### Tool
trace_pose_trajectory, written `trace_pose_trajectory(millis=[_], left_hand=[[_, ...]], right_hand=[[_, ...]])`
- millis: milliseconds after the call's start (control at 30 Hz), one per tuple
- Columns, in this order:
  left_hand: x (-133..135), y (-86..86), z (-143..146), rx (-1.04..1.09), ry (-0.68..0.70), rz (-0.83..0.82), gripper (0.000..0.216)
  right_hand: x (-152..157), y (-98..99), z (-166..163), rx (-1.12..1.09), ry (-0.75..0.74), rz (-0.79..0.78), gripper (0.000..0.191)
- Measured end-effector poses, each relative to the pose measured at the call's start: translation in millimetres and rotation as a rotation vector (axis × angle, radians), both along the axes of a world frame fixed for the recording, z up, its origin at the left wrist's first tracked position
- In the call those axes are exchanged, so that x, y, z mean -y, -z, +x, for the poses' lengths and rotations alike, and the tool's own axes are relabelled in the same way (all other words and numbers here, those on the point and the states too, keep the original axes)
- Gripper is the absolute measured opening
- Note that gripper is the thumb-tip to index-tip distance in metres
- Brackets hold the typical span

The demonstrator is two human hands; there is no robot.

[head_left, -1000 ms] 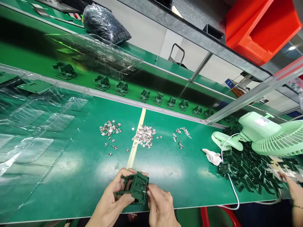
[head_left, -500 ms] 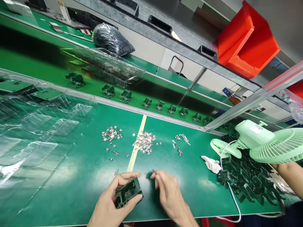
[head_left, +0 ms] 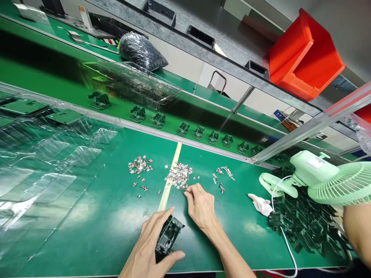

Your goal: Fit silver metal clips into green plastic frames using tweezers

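My left hand (head_left: 153,243) grips a dark plastic housing (head_left: 169,234) near the table's front edge, fingers along its far side and thumb spread at the near side. The open, ribbed inside of the housing faces up. My right hand (head_left: 201,204) pinches thumb and forefinger together at the near edge of a heap of small shiny metal pieces (head_left: 180,174). A thin dark bit shows at those fingertips, too small to name. Left of the heap lies a second, looser group of metal pieces (head_left: 140,165); longer metal strips (head_left: 228,173) lie to the right.
A row of similar housings (head_left: 183,128) stands on the ledge behind. At right, a green clip-on fan (head_left: 314,170), its white cable and a pile of dark parts (head_left: 307,224) stand before another person's arm (head_left: 358,227). Clear plastic trays (head_left: 58,185) cover the left side.
My right hand has moved forward to the edge of the metal heap, its fingers now pinched there. My left hand has turned the housing and shifted slightly right.
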State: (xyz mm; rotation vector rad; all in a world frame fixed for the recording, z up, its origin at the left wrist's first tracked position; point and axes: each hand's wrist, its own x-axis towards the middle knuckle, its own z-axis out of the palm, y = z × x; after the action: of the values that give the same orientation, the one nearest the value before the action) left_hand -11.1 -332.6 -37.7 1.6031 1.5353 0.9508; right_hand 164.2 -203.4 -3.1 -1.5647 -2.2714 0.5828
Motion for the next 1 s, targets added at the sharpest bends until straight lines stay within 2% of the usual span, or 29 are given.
trace_pose_trajectory(millis=[167, 300, 467, 633, 867, 1000], left_hand=[[-4, -9.9, 15, 0.075, -0.115, -0.054, 0.089], [-10, -16.0, 22, -0.037, -0.039, 0.075, 0.078], [-12, -19.0, 27, -0.175, -0.011, 0.239, 0.066], [-12, -24.0, 31, -0.24, -0.005, 0.33, 0.064], [-11, -23.5, 30, -0.277, 0.024, 0.334, 0.065], [-9, -22.7, 29, -0.261, 0.054, 0.334, 0.066]], right_hand=[[42, -33.9, 14, -0.263, -0.017, -0.21, 0.021], [69, -48.4, 21, -0.386, -0.013, -0.296, 0.015], [79, -44.9, 24, -0.349, 0.013, -0.273, 0.013], [81, -43.1, 23, -0.314, 0.021, -0.243, 0.014], [87, -36.0, 22, -0.346, 0.054, -0.202, 0.014], [89, -32.1, 22, -0.294, 0.057, -0.176, 0.013]])
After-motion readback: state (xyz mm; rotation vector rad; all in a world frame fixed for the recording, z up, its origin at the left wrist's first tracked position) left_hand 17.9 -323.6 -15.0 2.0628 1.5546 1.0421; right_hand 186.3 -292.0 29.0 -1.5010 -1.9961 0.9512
